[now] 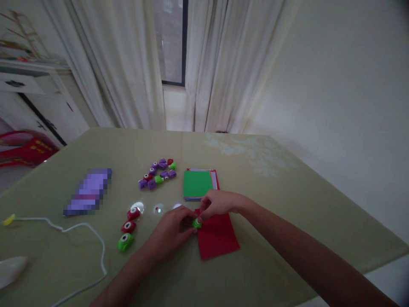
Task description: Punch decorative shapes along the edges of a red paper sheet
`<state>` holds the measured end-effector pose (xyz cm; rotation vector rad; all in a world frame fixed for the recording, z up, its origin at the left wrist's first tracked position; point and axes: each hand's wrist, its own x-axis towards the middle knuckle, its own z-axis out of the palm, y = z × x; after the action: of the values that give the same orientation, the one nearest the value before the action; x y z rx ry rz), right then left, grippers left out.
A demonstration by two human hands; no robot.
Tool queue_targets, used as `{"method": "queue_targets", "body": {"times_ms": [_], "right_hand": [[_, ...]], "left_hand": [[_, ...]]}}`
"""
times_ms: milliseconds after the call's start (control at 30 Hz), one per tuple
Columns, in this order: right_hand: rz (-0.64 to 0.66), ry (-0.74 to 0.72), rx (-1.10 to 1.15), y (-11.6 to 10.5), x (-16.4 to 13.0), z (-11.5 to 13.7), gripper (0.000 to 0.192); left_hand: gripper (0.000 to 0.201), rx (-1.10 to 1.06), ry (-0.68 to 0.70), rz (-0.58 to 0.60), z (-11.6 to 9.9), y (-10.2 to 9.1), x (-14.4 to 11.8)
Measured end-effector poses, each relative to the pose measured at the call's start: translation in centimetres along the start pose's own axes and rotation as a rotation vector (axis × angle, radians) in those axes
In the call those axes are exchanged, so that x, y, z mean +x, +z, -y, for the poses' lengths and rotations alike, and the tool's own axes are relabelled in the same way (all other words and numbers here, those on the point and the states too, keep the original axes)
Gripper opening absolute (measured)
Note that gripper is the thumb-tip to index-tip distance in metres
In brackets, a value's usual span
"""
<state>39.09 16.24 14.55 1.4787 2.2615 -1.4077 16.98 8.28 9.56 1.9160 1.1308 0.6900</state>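
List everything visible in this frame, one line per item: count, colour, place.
green punch: one, green, at the red sheet's left edge, between both hands
red sheet: one, red, table centre
paper stack: one, green on top, behind the hands
punch cluster: about ten, purple, green, red, mid-table
loose punches: three, two red, one green, left of the hands
cable: one, white, left
table: one, olive cloth
left hand: on the green punch
right hand: pinching the green punch
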Motion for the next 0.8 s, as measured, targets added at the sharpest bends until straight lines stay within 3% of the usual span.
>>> {"method": "queue_targets", "body": {"times_ms": [167,400,800], "right_hand": [[0.032,0.064,0.005,-0.3,0.2,0.7,0.027],[0.111,0.126,0.004,-0.7,0.9,0.7,0.04],[0.15,0.112,-0.386,-0.9,0.3,3.2,0.033]], "left_hand": [[0.017,0.005,-0.012,0.014,0.1,0.0,0.0],[0.018,0.035,-0.025,0.033,0.0,-0.1,0.2],[0.016,0.035,-0.051,0.045,0.0,-0.1,0.3]]}}
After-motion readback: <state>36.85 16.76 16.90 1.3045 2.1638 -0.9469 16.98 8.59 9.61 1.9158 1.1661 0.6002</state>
